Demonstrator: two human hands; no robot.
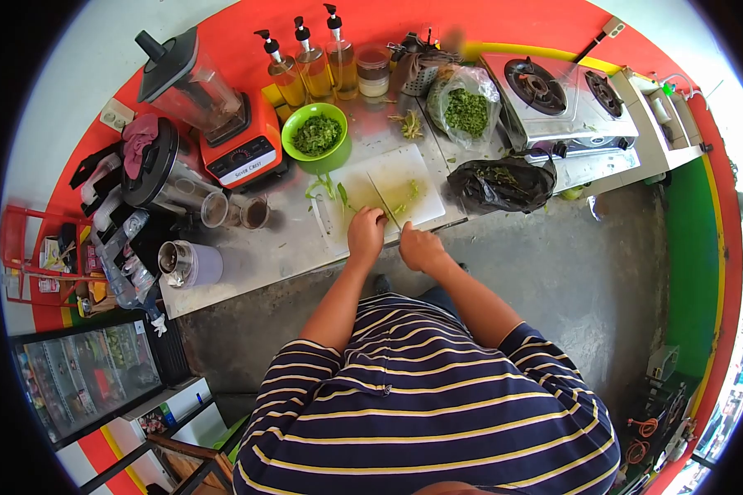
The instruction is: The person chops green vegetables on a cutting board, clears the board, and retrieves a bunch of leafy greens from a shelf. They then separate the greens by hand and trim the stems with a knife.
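In the head view my right hand [422, 246] is closed round the handle of a knife [382, 198], whose blade points away from me across a white cutting board [425, 165]. Just left of the blade, my left hand [365, 235] is closed, fingers curled on leafy green stems [343, 196] that lie on the board. Small cut green pieces [408, 196] are scattered to the right of the knife. Behind the board stands a green bowl [338, 155] filled with chopped greens [317, 134]. What lies beneath my left fingers is partly hidden.
An orange blender [243, 140] and several pump bottles [311, 66] line the back. To the right are a clear bag of chopped greens [466, 113], a black plastic bag [504, 186] and a gas stove [570, 103]. A lidded container [198, 264] stands at the table's left end.
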